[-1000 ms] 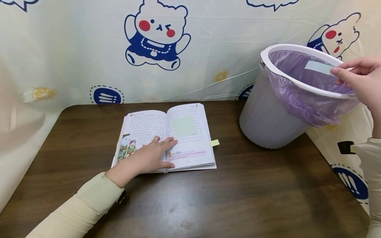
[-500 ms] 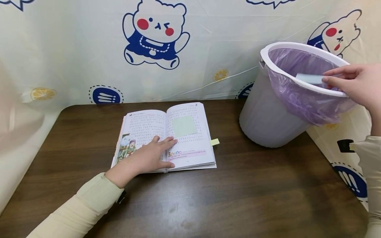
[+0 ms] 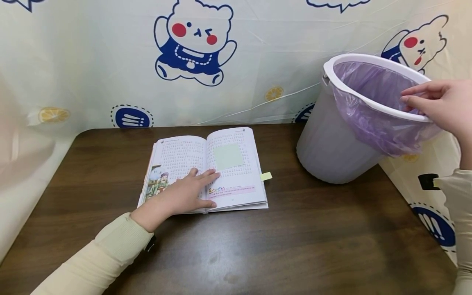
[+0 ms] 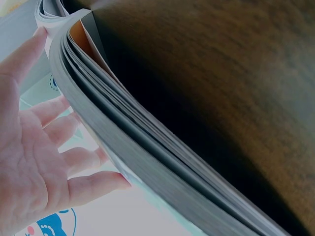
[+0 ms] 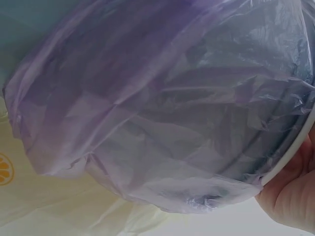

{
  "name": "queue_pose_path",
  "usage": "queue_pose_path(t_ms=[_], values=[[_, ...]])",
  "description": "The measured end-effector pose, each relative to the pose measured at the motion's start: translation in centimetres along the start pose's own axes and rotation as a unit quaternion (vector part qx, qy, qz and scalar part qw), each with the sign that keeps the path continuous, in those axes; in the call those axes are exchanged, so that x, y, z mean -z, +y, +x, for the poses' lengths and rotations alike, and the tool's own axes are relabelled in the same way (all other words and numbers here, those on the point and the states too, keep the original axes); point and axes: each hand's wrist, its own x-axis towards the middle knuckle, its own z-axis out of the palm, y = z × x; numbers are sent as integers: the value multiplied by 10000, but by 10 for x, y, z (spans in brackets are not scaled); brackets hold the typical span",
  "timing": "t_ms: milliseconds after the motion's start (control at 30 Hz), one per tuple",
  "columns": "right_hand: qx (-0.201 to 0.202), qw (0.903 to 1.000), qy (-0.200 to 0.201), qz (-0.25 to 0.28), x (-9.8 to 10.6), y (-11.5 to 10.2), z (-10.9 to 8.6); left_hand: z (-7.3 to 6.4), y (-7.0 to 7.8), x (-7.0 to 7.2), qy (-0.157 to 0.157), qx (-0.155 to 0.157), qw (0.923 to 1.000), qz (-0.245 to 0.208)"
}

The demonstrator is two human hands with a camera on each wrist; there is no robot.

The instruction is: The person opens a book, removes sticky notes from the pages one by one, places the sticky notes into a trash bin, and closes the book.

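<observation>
An open book (image 3: 236, 184) lies on the brown table, a pale green sticky note (image 3: 229, 157) on its right page. My left hand (image 3: 180, 196) rests with spread fingers across the book's lower middle. From below, the left wrist view shows that hand (image 4: 39, 152) against the curved page edges of the book (image 4: 147, 152). Over the rim of a light grey trash bin (image 3: 328, 143), my right hand (image 3: 442, 100) hangs with loosely bent fingers and no paper visible between them. A purple plastic bag (image 3: 372, 123) lines the bin; its folds fill the right wrist view.
A small yellow tab (image 3: 266, 176) sticks out from the book's right edge. The bin stands at the table's back right, against a cartoon-printed curtain (image 3: 258, 61) that hangs behind and at both sides. Brown table surface (image 3: 287, 250) spreads in front of the book.
My right hand lowered a pale blue paper slip toward the bin's mouth and let it go; the slip is out of sight now. The left hand and book have stayed in place.
</observation>
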Motion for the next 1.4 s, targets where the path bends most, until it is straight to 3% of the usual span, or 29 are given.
queue_pose_path(t_ms=[167, 400, 600, 700, 1033, 1167, 1300, 1400], values=[[37, 9989, 95, 453, -1, -10, -3, -1, 1, 0, -11, 0, 10000, 13], [470, 9907, 626, 1112, -5, -23, -7, -1, 1, 1, -61, 54, 10000, -38], [587, 9822, 1260, 1267, -11, -43, -17, -1, 2, 1, -99, 62, 9999, -37], [879, 9752, 1445, 1430, -17, -52, -23, -1, 3, 1, -95, 76, 9999, 1], [1819, 9649, 1436, 1235, -46, -88, -35, 0, 3, 2, -82, 130, 9999, 0], [2696, 9473, 1302, 1136, -65, -97, -35, 0, 2, 0, -84, 128, 9999, -9], [3762, 9184, 1016, 691, -88, -101, -35, 1, 2, 0, -110, 140, 9998, 31], [4196, 9032, 679, 588, -107, -105, -34, 2, 3, 1, -110, 176, 9997, 94]])
